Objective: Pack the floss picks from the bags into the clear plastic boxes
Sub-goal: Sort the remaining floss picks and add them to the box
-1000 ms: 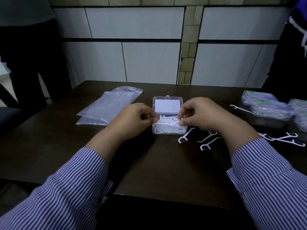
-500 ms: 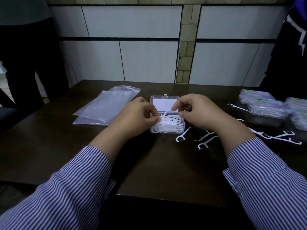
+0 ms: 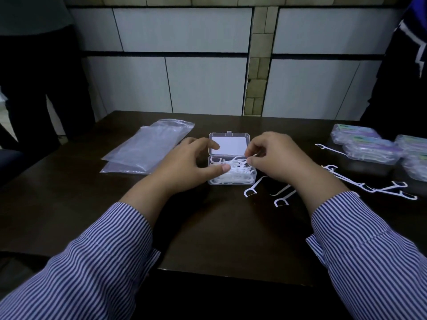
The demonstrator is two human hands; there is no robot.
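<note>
Floss picks [image 3: 233, 172], thin white plastic with forked heads, fill the clear rectangular box [image 3: 253, 175] mid-table [image 3: 208, 239], its hinged lid [image 3: 228, 145] laid open. Left hand [image 3: 187, 168] hovers with fingers spread loosely, thumb at the pile. Right hand [image 3: 280, 159] pinches one pick [image 3: 254, 155] above the box. Crinkled clear bags [image 3: 147, 150] lie left.

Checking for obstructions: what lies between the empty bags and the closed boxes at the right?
In the head view: the open clear box, both hands over it, and loose floss picks.
</note>
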